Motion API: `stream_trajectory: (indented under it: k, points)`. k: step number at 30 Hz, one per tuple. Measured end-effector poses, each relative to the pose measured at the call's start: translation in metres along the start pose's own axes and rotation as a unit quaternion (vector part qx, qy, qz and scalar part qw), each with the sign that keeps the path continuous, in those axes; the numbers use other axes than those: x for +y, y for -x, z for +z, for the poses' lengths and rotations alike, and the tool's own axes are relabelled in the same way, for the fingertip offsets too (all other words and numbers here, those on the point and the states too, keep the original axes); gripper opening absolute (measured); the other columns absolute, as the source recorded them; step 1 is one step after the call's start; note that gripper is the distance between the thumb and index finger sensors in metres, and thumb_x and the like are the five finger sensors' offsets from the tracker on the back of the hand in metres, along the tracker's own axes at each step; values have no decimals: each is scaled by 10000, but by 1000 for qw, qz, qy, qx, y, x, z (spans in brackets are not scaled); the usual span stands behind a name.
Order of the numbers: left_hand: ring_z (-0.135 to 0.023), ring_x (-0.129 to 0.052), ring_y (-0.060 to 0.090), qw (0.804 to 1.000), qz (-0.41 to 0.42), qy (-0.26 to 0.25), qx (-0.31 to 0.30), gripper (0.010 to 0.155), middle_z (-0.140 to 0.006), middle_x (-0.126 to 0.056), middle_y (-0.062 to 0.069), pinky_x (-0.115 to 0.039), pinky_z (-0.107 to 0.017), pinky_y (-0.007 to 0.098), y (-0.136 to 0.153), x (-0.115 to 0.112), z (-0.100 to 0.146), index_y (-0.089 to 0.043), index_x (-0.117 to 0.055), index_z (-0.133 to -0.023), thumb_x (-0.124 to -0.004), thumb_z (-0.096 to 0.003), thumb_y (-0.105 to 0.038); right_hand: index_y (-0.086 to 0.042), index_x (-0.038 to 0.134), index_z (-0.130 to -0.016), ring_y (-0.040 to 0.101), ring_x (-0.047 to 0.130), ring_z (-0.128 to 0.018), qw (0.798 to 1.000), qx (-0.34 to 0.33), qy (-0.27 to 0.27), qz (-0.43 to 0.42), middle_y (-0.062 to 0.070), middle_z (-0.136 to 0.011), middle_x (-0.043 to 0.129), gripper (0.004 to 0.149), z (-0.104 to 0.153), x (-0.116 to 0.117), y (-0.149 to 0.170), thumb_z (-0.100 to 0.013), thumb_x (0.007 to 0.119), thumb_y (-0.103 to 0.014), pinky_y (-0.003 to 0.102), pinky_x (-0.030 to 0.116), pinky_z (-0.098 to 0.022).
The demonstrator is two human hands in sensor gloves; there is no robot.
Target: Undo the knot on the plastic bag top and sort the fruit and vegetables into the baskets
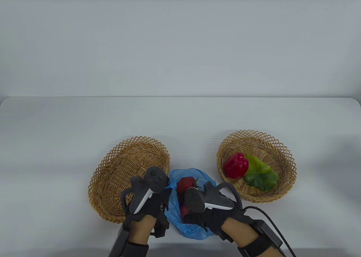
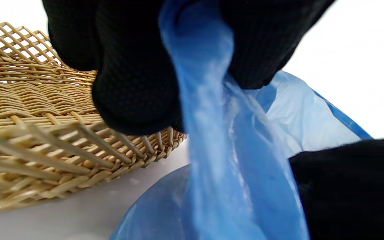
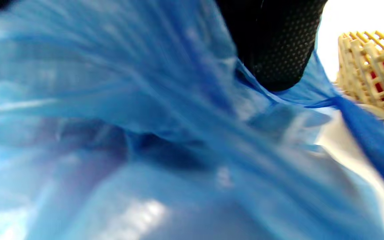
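A blue plastic bag [image 1: 194,228] lies between two wicker baskets, its top open, with red fruit [image 1: 185,184] showing inside. My left hand [image 1: 158,209] holds the bag's left edge. In the left wrist view its fingers [image 2: 135,86] pinch a stretched strip of the bag [image 2: 218,150]. My right hand [image 1: 203,219] is at the bag's right side. The right wrist view shows one gloved finger [image 3: 273,46] pulling taut blue film [image 3: 145,133]; the rest of that hand is hidden. The left basket [image 1: 127,169] is empty. The right basket [image 1: 282,152] holds a red pepper [image 1: 235,165] and a green leafy vegetable [image 1: 261,174].
The left basket's rim [image 2: 28,133] sits right beside my left fingers. The right basket's wall [image 3: 365,66] is close to the bag's right edge, with red showing through its weave. White table [image 1: 180,119] stretches behind the baskets. A cable [image 1: 270,220] trails from my right wrist.
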State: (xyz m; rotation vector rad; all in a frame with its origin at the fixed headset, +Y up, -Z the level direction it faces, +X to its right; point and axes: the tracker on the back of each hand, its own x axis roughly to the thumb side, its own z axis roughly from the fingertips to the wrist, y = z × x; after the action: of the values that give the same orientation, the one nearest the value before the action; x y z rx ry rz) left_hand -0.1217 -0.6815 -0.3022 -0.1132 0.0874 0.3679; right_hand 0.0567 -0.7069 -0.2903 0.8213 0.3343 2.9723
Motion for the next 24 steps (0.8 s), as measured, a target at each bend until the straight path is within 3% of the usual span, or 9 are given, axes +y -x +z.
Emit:
stream_trajectory:
  k: [2,3,6,11,19,24]
  points:
    - [-430,-1078,203,1000,-3,0,1,421,-589,-1065,-57,-765,-642,503,0,0,0,-276,-869,-837,-848,-438,-410,-272,627,-1017,328,913,-831,1000,2,-11,27,99,-1001,824,731,-1,3,-3,-378,826,-566,560,736,-627]
    - [-429,-1078,202,1000,-5,-1,2,422,-589,-1065,-59,-765,-642,502,0,0,0,-276,-869,-837,-847,-438,-410,-281,610,-1022,303,918,-835,998,1,-19,58,80,-1006,820,763,0,3,-4,-363,804,-613,543,750,-628]
    - [-427,-1078,204,1000,-8,0,2,420,-587,-1066,-54,-765,-640,505,0,0,0,-275,-871,-836,-848,-438,-409,-251,587,-1039,323,909,-839,999,-4,-28,42,107,-1020,801,832,0,2,-9,-339,880,-592,559,739,-629]
    - [-423,-1079,207,1000,-12,6,2,422,-584,-1068,-46,-766,-635,507,-1,-1,0,-268,-873,-834,-850,-436,-406,-233,431,-1084,325,867,-890,987,27,-74,137,124,-1096,661,981,-3,12,-4,-316,899,-625,561,726,-655]
    - [-421,-1079,211,1000,-21,12,7,422,-583,-1069,-45,-765,-633,510,-1,-2,0,-265,-874,-834,-851,-436,-403,-138,426,-1042,339,907,-846,993,53,-68,75,182,-1056,683,1006,-10,16,11,-308,855,-675,551,760,-612]
    - [-420,-1078,214,1000,-23,13,9,423,-583,-1068,-48,-764,-632,512,-1,-2,0,-262,-873,-836,-850,-436,-401,-274,379,-1074,330,910,-814,995,63,-75,34,182,-1029,718,931,-12,18,19,-344,782,-688,553,744,-609]
